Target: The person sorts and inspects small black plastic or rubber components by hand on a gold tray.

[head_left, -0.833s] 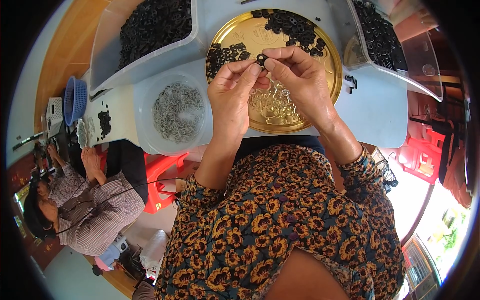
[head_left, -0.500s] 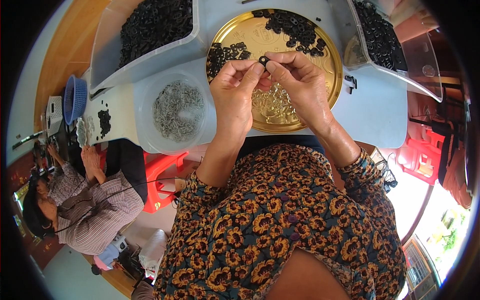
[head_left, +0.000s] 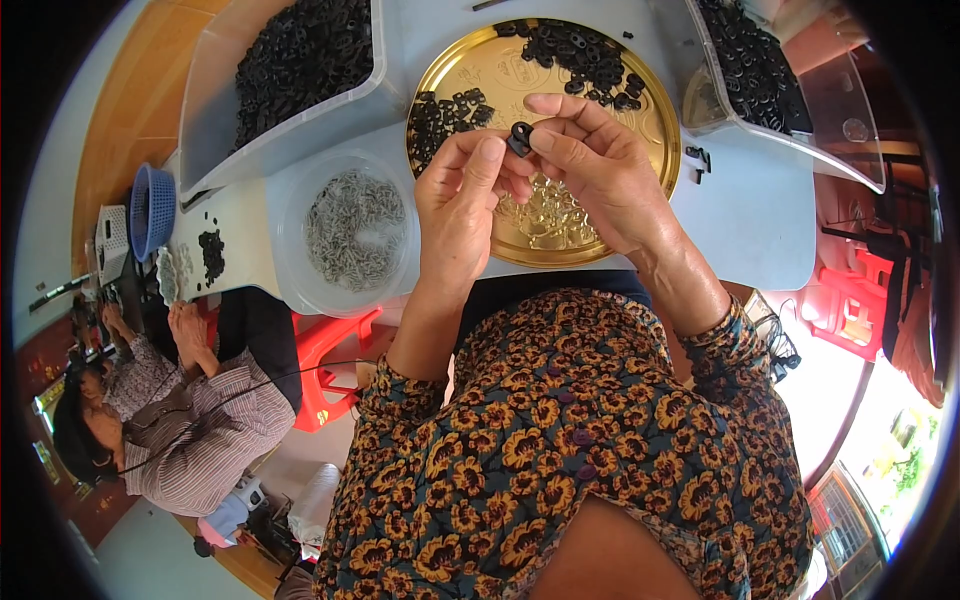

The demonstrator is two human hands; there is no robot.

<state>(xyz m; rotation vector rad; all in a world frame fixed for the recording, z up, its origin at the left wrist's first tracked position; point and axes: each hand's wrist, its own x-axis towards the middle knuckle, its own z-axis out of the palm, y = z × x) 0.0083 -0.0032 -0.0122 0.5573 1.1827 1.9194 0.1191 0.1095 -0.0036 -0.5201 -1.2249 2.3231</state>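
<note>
Above the round gold tray [head_left: 520,255], a small black plastic part with a round hole [head_left: 520,138] is held between my two hands. My left hand [head_left: 458,205] has its fingers behind and under the part, its thumb raised beside it. My right hand [head_left: 600,170] pinches the part's right side between thumb and fingers. On the tray lie black ring-like parts [head_left: 580,58] at the back, other small black parts [head_left: 445,118] at the left, and shiny small metal pieces [head_left: 550,215] at the front, partly hidden by my hands.
A clear bin of black parts [head_left: 310,65] stands back left, another bin [head_left: 745,75] back right. Left of the tray is a clear tub of small metal pieces [head_left: 355,225]. Loose black bits [head_left: 697,160] lie on the table. Another person [head_left: 205,420] sits at the left.
My left thumb has lifted off the black part, and the part has turned and moved slightly down and left. My right fingers have shifted on it.
</note>
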